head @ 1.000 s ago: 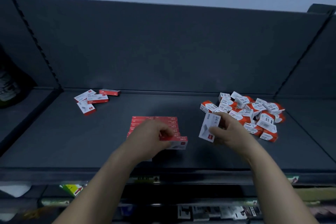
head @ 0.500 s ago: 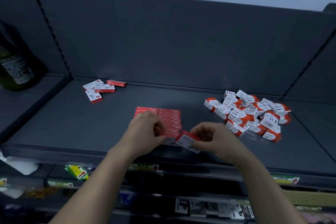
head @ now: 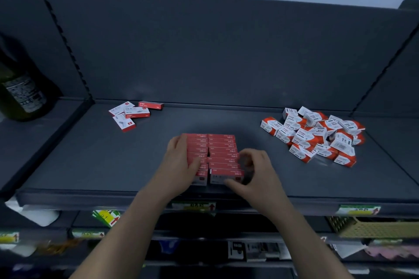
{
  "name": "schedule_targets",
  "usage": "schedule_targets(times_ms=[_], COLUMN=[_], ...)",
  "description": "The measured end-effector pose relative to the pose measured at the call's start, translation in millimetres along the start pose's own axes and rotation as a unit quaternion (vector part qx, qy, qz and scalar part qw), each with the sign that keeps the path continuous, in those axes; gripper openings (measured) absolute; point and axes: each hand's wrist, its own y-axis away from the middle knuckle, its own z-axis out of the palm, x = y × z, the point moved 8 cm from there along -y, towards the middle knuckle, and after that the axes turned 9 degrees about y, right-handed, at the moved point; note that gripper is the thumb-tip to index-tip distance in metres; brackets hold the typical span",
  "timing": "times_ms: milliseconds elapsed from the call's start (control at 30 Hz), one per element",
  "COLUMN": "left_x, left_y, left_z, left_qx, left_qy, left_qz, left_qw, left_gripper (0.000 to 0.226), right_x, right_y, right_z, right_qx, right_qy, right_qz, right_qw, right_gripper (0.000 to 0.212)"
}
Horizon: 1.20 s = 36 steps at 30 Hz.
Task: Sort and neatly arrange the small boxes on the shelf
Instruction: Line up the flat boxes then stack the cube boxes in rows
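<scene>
Two columns of red boxes (head: 223,154), roughly eight deep, stand mid-frame near the front lip of the shelf (head: 90,165). The left hand (head: 181,163) lies flat against the left column. The right hand (head: 256,172) pinches the right column's front box (head: 226,175), thumb on its face. Four loose boxes (head: 133,112) lie upper left. An orange-white pile (head: 315,136), too jumbled to count, sits at right. Bare shelf separates the groups.

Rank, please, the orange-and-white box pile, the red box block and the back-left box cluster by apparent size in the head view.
1. Orange-and-white box pile, clearly the widest.
2. Red box block, partly covered by the left hand and right hand.
3. Back-left box cluster; it lies farther off, so true size is unsure.
</scene>
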Motion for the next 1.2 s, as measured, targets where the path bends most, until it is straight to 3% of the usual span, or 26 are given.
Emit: schedule_targets(times_ms=[67, 133, 267, 467, 667, 800, 900, 1200], left_x=[-3, -6, -8, -18, -16, -19, -20, -73], left_y=[-1, -2, 0, -11, -22, -34, -39, -59], left_z=[-1, 4, 13, 3, -3, -37, -64, -157], left_qx=[0.002, -0.007, -0.026, -0.038, -0.069, -0.008, 0.030, 0.119], left_qy=[0.010, 0.021, 0.031, 0.037, -0.015, -0.091, -0.183, -0.315], left_qz=[0.004, 0.009, 0.010, -0.003, 0.001, -0.003, -0.010, -0.116], left_qw=[1.000, 1.000, 0.999, 0.999, 0.998, 0.996, 0.983, 0.934], left_gripper=[0.037, 0.037, 0.031, 0.025, 0.015, 0.020, 0.036, 0.032], right_x=[2, -4, -20, -5, -14, -14, -39, -126], right_y=[3, 5, 0, -9, -27, -54, -79, -166], right_z=[6, 19, 34, 27, 23, 6, 0, 70], right_qx=[-0.035, -0.097, -0.107, -0.126, -0.140, -0.089, -0.053, -0.090], right_qy=[-0.019, 0.000, 0.018, -0.096, -0.087, 0.009, 0.111, 0.217], right_qz=[0.028, 0.025, 0.000, 0.066, 0.070, 0.075, 0.010, -0.146], right_qw=[0.999, 0.995, 0.994, 0.985, 0.984, 0.993, 0.992, 0.961], right_gripper=[0.087, 0.095, 0.074, 0.095, 0.040, 0.075, 0.065, 0.050])
